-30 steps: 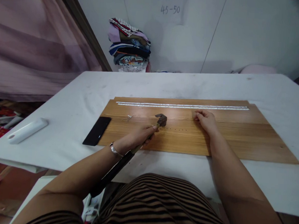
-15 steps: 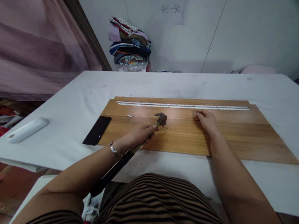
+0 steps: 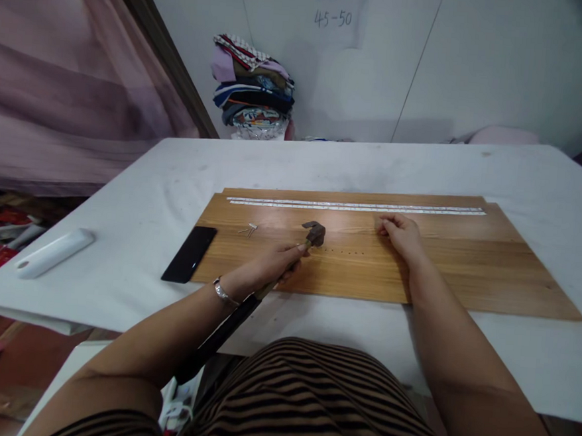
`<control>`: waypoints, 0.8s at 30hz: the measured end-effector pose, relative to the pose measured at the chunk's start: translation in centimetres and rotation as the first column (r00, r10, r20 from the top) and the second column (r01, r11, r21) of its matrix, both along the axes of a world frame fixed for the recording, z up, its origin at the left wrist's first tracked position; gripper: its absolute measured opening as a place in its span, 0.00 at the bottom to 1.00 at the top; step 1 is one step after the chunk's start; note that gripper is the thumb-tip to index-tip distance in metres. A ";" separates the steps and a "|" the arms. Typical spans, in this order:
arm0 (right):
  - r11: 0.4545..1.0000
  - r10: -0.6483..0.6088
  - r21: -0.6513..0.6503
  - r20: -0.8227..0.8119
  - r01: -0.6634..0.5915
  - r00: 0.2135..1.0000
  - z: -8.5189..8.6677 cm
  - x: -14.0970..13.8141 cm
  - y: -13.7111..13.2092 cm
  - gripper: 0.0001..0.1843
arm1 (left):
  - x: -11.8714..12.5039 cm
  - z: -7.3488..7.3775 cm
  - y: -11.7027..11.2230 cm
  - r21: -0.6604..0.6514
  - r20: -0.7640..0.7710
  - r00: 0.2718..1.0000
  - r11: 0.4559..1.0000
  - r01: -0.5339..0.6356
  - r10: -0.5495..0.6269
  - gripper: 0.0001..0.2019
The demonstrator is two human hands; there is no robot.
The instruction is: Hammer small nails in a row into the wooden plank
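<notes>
**Bench inventory, head view: hammer in left hand, wooden board on white table**

1. Pinkish curtain [image 3: 56, 75], far left of the frame, hanging beside the table.
2. White table [image 3: 137, 200], spanning the middle of the frame; it bears everything listed below.
3. White oblong object [image 3: 54, 252], lying on the table at centre left, well apart from the board.
4. Black phone [image 3: 189, 254], flat on the table, touching the board's left edge.
5. Stack of folded cloth [image 3: 253, 89], upper centre, behind the table against the wall.
6. Loose nails [image 3: 248, 229], a small cluster on the board, just right of the phone.
7. Left hand [image 3: 268, 266], centre of the frame, closed around the hammer's handle close to the head; a bracelet sits on the wrist.
8. Hammer [image 3: 314, 233], head over the board at the left end of the dot row; I cannot tell if it touches the wood. The dark handle end runs down toward the lower centre.
9. Row of small dots [image 3: 342, 252] in the board, between the two hands.
10. Metal strip [image 3: 356, 207], long and thin, along the board's far edge.
11. Right hand [image 3: 402, 236], right of centre, resting on the board with fingers curled under; I cannot tell whether it pinches anything.
12. Wooden board [image 3: 491, 272], stretching to the frame's right side.
</notes>
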State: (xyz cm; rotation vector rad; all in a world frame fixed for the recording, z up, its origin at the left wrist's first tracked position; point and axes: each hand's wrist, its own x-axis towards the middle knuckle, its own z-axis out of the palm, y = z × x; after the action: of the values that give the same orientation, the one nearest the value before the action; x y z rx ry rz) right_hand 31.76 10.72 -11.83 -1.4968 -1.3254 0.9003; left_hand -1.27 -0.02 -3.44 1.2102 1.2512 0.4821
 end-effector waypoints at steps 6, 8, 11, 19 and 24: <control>1.000 0.005 -0.003 0.002 -0.005 1.000 0.3 -0.1 -0.1 0.11 | 0.1 0.3 0.1 -0.058 0.014 0.999 0.997 -0.043 0.044 0.28; 1.000 0.005 -0.005 0.009 -0.005 1.000 0.4 -0.1 -0.1 0.10 | 0.3 0.4 0.0 -0.050 0.017 0.999 0.998 -0.041 0.042 0.26; 1.000 0.000 -0.007 0.024 0.001 1.000 0.4 0.0 -0.1 0.10 | 0.4 0.3 0.0 -0.058 0.012 0.999 0.998 -0.036 0.037 0.25; 1.000 0.000 -0.001 0.035 0.000 0.999 0.2 0.0 -0.1 0.12 | 0.4 0.2 0.0 -0.065 0.007 0.999 0.997 -0.038 0.039 0.26; 1.000 -0.002 -0.004 0.039 0.002 0.999 0.0 0.0 0.0 0.12 | 0.3 0.6 0.0 -0.063 0.007 0.999 0.997 -0.044 0.045 0.26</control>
State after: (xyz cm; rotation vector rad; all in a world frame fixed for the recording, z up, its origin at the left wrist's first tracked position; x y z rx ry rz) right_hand 31.79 10.68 -11.79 -1.5256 -1.3508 0.8773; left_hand -0.97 0.03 -2.89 1.1288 1.2796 0.4769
